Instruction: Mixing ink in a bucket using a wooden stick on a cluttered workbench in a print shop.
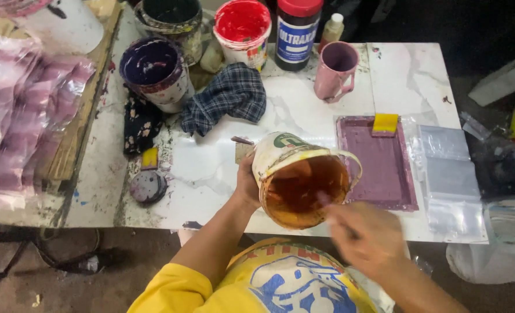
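A white plastic bucket (301, 177) with orange-brown liquid inside is held tilted above the near edge of the white marble-pattern table (304, 110), its open mouth turned toward the person. The left hand (247, 182) grips the bucket from the outer left side; the fingers are wrapped around the wall, so most of them are hidden behind it. The right hand (364, 232) is blurred, just at the lower right of the bucket's rim. Its fingers are closed around a thin stick-like tool (325, 201) whose tip reaches into the bucket; the kind of tool I cannot tell.

Just to the right of the bucket lies a flat purple tray (379, 168), with a yellow scraper (385, 123) at its far edge. Beyond the tray, by the right edge of the table, are clear plastic bags (451, 168). A pink mug (335, 71) stands behind the tray, close to the far edge. In the far part of the table stand a tub of red paint (243, 29), a dark jar with a red lid (296, 29) and a tub of purple paint (155, 69). A checked cloth (228, 95) lies crumpled between the tubs and the bucket. Near the left edge lies a round purple-stained lid (147, 186).
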